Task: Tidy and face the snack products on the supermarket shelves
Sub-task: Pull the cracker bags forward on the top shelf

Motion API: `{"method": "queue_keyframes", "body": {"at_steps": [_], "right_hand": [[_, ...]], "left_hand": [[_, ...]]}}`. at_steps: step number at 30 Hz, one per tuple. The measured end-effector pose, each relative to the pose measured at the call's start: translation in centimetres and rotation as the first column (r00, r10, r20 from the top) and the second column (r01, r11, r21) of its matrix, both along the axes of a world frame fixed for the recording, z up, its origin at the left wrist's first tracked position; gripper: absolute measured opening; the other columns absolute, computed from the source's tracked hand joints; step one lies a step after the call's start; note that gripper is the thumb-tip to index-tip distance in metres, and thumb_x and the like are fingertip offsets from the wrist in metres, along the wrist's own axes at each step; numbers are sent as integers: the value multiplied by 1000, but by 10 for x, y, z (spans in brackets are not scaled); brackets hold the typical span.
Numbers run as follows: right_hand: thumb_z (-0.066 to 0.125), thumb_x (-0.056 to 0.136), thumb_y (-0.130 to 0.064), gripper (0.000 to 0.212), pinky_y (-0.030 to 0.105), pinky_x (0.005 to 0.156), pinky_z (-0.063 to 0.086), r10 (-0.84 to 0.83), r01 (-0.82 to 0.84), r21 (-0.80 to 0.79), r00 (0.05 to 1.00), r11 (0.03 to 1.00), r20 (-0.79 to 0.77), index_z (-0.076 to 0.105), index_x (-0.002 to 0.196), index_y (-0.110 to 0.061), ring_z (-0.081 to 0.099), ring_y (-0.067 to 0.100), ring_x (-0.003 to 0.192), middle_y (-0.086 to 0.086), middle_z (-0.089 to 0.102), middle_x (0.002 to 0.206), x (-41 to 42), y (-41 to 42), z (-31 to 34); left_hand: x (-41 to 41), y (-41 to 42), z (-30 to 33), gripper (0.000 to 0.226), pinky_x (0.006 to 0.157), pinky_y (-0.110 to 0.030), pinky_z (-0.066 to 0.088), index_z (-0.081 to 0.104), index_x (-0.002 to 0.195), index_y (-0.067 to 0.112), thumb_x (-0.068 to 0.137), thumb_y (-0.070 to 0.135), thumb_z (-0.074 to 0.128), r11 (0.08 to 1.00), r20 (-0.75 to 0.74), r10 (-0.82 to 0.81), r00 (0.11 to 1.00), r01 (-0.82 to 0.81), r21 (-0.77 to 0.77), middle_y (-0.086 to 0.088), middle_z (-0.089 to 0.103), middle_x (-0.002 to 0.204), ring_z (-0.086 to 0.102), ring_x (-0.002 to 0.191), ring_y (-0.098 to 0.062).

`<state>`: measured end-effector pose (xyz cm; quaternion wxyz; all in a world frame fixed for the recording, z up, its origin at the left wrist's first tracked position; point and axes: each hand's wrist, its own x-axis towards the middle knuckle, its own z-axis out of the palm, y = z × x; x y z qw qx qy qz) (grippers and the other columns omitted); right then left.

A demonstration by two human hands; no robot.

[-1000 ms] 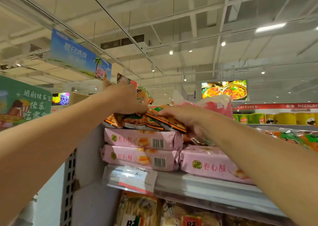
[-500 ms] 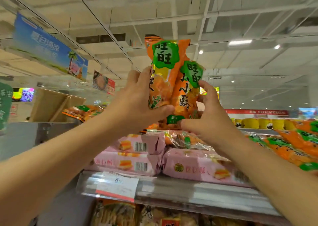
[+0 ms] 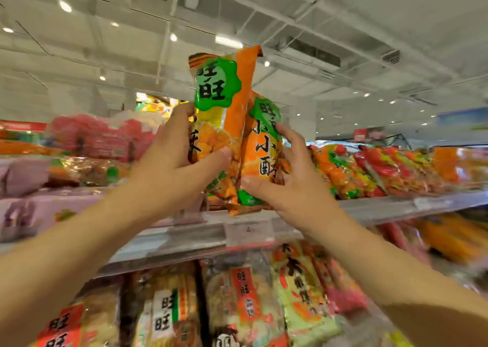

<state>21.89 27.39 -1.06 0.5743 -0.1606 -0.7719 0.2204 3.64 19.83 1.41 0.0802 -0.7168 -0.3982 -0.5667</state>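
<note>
Head view: left hand [image 3: 171, 159] and right hand [image 3: 293, 185] hold two orange snack bags upright, above the front edge of the top shelf [image 3: 383, 206]. Left fingers curl round the taller bag [image 3: 221, 109], thumb on its front; right fingers curl round the shorter bag [image 3: 261, 151], thumb at its lower corner. Loose orange bags [image 3: 343, 169] lie just to the right. Best set both down together, labels forward, bottoms square to the edge, beside their own kind

Orange snack bags [image 3: 232, 135] with green splash labels, black characters. Left of them, pink packs [image 3: 100, 138]. Right of them, red-and-orange bags [image 3: 369, 169]. Below them, clear-fronted shelf [image 3: 169, 238].
</note>
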Motion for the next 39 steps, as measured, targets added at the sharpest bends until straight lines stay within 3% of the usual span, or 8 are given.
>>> {"method": "queue_keyframes", "body": {"at_steps": [3,7,12,17,23,26,29,39], "right_hand": [[76,68,-41,92,38,97,50,-140,140,3,990,990,36,22,141,-49,59,-7,107,-44,52,113,57,8,-13],[70,75,-36,88,41,107,41,-222,226,-34,970,974,97,14,142,-51,50,5,125,-18,45,141,132,26,-38],[68,78,-45,87,27,104,38,-272,287,-63,945,956,182,8,138,-64,43,-18,119,-42,39,131,237,54,-69],[69,78,-49,86,17,87,40,-295,322,-82,925,943,240,7,136,-67,43,-25,109,-52,41,119,335,94,-89],[67,77,-53,84,5,67,42,-254,268,-45,945,962,205,9,135,-69,34,-30,109,-55,22,129,363,138,-82],[70,78,-47,84,22,97,47,-186,196,-51,971,979,150,12,137,-64,44,-8,126,-39,36,140,351,161,-63],[71,78,-40,86,45,110,38,-209,209,14,970,978,126,14,141,-53,41,10,134,-15,38,148,333,184,-39],[74,81,-24,90,37,104,43,-295,287,70,941,955,169,17,150,-35,48,18,127,-4,42,146,289,272,12]], "left_hand": [[52,23,-5,43,69,-1,37,30,103,60,79,43,61,1000,-58,-12,998,11,-3,23,58,102,55,92,14],[123,57,-19,50,81,-25,48,29,105,58,71,46,64,990,-48,-73,996,67,-122,17,59,109,59,97,1],[224,99,-40,58,84,-13,42,32,109,67,64,52,67,983,-97,-86,992,68,-171,30,58,112,55,100,5],[309,139,-61,87,105,-17,34,27,145,31,74,54,72,974,-165,-112,980,75,-213,29,40,137,39,126,3],[346,165,-52,61,75,6,31,23,110,68,81,44,71,985,-179,1,984,-32,-171,59,39,104,36,99,35],[337,175,-34,57,64,1,35,22,105,63,80,48,71,983,-143,111,984,-130,-132,52,45,94,37,85,37],[315,195,-19,65,64,-9,29,28,125,49,77,54,72,960,-74,248,966,-255,-113,37,41,94,48,84,16],[275,269,-7,79,77,-42,50,29,138,25,77,60,66,786,-217,575,789,-606,-120,-10,55,115,56,99,-31]]}}
